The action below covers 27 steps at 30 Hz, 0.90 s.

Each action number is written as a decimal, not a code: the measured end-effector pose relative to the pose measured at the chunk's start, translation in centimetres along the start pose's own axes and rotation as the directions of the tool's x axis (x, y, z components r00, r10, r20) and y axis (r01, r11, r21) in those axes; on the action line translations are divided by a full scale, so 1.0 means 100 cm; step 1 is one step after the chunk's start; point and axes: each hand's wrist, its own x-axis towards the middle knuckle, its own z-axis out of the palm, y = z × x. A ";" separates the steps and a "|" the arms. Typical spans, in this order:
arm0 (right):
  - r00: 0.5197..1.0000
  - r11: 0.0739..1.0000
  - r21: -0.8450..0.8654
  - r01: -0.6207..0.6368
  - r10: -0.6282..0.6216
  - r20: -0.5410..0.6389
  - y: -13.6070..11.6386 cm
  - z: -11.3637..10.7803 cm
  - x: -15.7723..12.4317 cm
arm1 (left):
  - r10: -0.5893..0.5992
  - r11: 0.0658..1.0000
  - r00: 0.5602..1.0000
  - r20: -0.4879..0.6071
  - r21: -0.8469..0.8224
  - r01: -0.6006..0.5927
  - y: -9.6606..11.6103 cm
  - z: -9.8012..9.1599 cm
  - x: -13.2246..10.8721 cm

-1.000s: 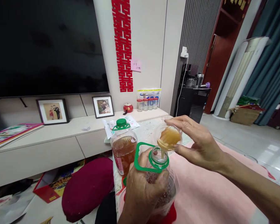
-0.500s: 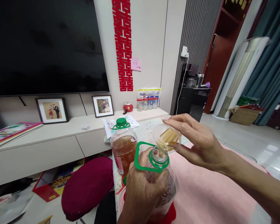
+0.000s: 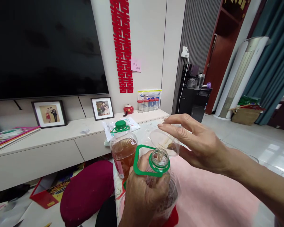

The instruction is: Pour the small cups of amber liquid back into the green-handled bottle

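My left hand (image 3: 146, 189) is closed around the upper part of a clear plastic jug (image 3: 172, 189), just under its mouth. A green ring handle (image 3: 135, 164) circles the jug's uncapped neck. My right hand (image 3: 196, 145) holds a clear plastic cup (image 3: 156, 135) between thumb and fingers, tipped over with its rim against the jug's mouth. A little brownish liquid is left low in the cup, and a thin stream shows inside the neck. Beyond my left hand stands a second jug (image 3: 125, 149) of amber liquid, closed with a green cap (image 3: 120, 125). My fingers partly hide the open jug.
A pink cloth (image 3: 208, 189) covers the table on the right. Plastic packets (image 3: 132, 123) lie behind the capped jug. A dark red stool (image 3: 87, 192) is at the left. On the white cabinet (image 3: 61, 140) stand picture frames, a red pot (image 3: 128, 109) and several red-lidded jars (image 3: 145, 105).
The cup has tipped further and most of its liquid has run out into the jug. My left hand keeps its grip on the jug. The view has shifted slightly.
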 end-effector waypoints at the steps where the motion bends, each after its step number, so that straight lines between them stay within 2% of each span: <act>1: 1.000 1.000 -0.010 0.008 -0.008 -0.001 0.000 0.000 0.001 | 0.011 1.000 1.000 -0.002 0.005 -0.011 0.000 0.000 0.001; 9: 0.992 0.986 -0.111 0.124 -0.125 0.002 -0.002 -0.002 0.008 | 0.127 0.982 0.989 -0.071 0.151 -0.115 0.000 -0.002 0.004; 14: 0.982 0.970 -0.156 0.185 -0.187 0.005 -0.006 -0.005 0.013 | 0.116 0.978 0.993 -0.032 0.180 -0.109 -0.004 -0.002 0.002; 19: 0.980 0.961 -0.189 0.201 -0.198 0.035 -0.008 -0.009 0.014 | 0.104 0.988 0.995 -0.007 0.115 -0.103 -0.006 -0.002 0.004; 25: 0.983 0.967 -0.179 0.183 -0.182 0.025 -0.008 -0.006 0.014 | 0.098 0.982 0.994 -0.046 0.168 -0.089 -0.012 -0.003 0.001; 27: 0.988 0.977 -0.151 0.151 -0.150 0.018 -0.006 -0.004 0.014 | 0.072 0.978 0.997 -0.003 0.196 -0.070 -0.017 -0.004 -0.002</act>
